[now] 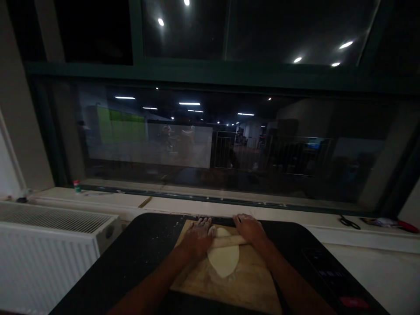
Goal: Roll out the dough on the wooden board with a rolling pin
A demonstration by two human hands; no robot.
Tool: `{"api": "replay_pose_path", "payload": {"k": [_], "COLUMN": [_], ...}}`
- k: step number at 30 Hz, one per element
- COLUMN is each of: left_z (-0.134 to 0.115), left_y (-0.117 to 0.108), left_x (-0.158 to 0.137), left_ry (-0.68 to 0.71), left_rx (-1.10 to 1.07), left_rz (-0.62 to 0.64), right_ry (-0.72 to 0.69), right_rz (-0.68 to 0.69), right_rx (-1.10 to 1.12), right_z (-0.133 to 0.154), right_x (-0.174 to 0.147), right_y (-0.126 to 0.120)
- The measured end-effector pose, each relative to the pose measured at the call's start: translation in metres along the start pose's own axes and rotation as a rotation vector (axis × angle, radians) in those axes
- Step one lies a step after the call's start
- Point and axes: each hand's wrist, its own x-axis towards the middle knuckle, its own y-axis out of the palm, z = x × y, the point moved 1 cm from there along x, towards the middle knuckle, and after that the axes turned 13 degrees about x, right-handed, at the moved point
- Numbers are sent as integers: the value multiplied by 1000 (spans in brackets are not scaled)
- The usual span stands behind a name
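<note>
Honestly I can't read any text here. The pale marks (330, 274) on the dark panel (318, 259) at my 2 o'clock are too blurry, bottle (77, 187) at 10 o'clock's too tiny.

Left hand (199, 235) and right hand (250, 228) on a rolling pin (229, 241) across pale dough (224, 261).

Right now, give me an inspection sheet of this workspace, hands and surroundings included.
Surface: black table with white specks, left of the wooden board.
Work items: flattened dough on the board; rolling pin across it.
Clutter: scissors and a small red-and-green container on the windowsill; dark object with red patch at the table's right, unclear.
Hands: left hand and right hand at the pin's ends; white residue on the left fingers.
Cables: nothing seen.
Surroundings: window ahead, radiator left; dim light.
</note>
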Motion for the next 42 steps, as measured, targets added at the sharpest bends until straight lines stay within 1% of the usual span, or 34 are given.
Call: {"api": "replay_pose_path", "payload": {"k": [2,4,6,8,10,13,16,19,22,26,28,30,33,35,39,42], "left_z": [4,0,-10,-20,-29,-36,-42,-49,-56,-61,-61,-61,-62,-63,-64,-63], "left_y": [2,3,2,1,-2,-9,-20,-30,-41,-59,-66,-70,-66,-61,-54,-57], "left_x": [7,3,-9,-24,-37,-54,-70,-93,-120,-148,-157,-163,-170,-174,-182,-185], "left_ry": [-25,-42,-60,-64,-43,-16,-67,-76,-53,-14,-3,6,2,-13,-24,-13], "left_rx": [5,9,27,57,73,44,-14,-68,-85,-98,-114,-139,-197,-237,-286,-287], "left_rz": [15,7,-38,-110,-183,-248,-273,-301,-320,-295,-287,-298,-325,-332,-358,-367], "right_ry": [-22,-81,-132,-138,-95,-37,-80,-97,-101,-124,-123,-124,-117,-107,-125,-179], "right_rz": [21,56,80,69,17,-62,-76,-116,-206,-314,-339,-334,-300,-303,-393,-395], "right_rx": [12,26,38,49,53,11,-63,-94,-66,38,101,162,266,323,363,346], "right_z": [-4,-7,-10,-9,-6,6,23,37,45,52,55,57,56,54,51,50], "right_x": [8,4,-11,-31,-55,-90,-123,-152,-179,-208,-219,-227,-236,-241,-252,-255], "right_y": [3,5,6,6,6,1,-7,-11,-7,-2,-4,-7,-10,-9,-6,-6]}}
